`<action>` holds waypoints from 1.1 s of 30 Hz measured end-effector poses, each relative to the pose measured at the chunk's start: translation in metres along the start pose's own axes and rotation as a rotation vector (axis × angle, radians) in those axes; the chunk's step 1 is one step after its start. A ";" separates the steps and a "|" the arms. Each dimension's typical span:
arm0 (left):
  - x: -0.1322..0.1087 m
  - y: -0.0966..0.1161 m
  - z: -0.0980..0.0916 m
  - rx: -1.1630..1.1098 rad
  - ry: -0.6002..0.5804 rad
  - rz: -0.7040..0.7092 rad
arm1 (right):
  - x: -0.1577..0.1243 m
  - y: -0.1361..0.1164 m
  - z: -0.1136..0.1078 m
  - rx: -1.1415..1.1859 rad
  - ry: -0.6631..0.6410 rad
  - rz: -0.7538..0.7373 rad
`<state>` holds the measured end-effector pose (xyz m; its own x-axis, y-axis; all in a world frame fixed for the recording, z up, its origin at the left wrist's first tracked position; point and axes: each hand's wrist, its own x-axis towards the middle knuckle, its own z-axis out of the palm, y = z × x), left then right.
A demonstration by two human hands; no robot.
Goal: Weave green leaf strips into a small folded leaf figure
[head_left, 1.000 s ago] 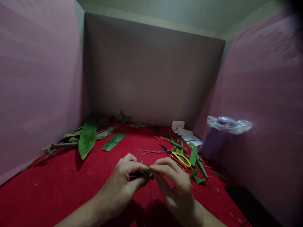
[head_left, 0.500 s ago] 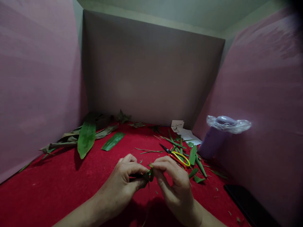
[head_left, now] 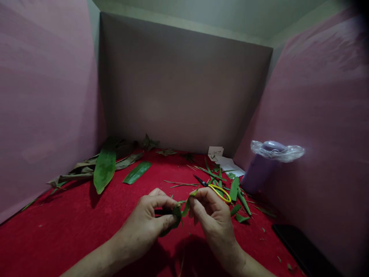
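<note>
Near the front of the red cloth, my left hand (head_left: 152, 217) is closed on a small rolled bundle of green leaf (head_left: 177, 211), its thumb pressing from the near side. A narrow green leaf strip (head_left: 187, 205) rises out of the bundle to the right. My right hand (head_left: 211, 219) pinches the strip's free end between thumb and fingers. Below the bundle hangs a thin pale fibre (head_left: 182, 254). Just beyond my right hand lie scissors with yellow and red handles (head_left: 220, 191), partly hidden by that hand.
Large leaves (head_left: 105, 169) lie at the left, with a cut leaf piece (head_left: 137, 172) beside them. Leaf scraps (head_left: 235, 188), white paper (head_left: 229, 165) and a purple container with plastic on top (head_left: 259, 173) are at the right. A dark flat object (head_left: 302, 246) lies front right.
My right hand has drawn the leaf strip up and to the right, away from the bundle, so more of it shows. My left hand keeps hold of the bundle, slightly further left.
</note>
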<state>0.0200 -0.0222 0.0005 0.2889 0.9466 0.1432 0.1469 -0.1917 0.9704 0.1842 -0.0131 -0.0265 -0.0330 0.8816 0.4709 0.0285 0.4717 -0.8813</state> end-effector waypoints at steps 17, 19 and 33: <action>-0.001 0.008 0.004 -0.057 -0.014 -0.137 | 0.011 -0.009 0.001 0.316 0.013 0.430; 0.001 0.006 0.004 -0.104 -0.014 -0.166 | 0.012 -0.008 0.001 0.349 0.024 0.467; 0.011 0.000 -0.011 -0.312 0.090 -0.172 | -0.001 -0.009 -0.005 -0.588 -0.018 -0.551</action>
<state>0.0129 -0.0093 0.0043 0.1990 0.9797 -0.0240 -0.1134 0.0474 0.9924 0.1894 -0.0180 -0.0189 -0.2113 0.5218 0.8265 0.5249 0.7739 -0.3544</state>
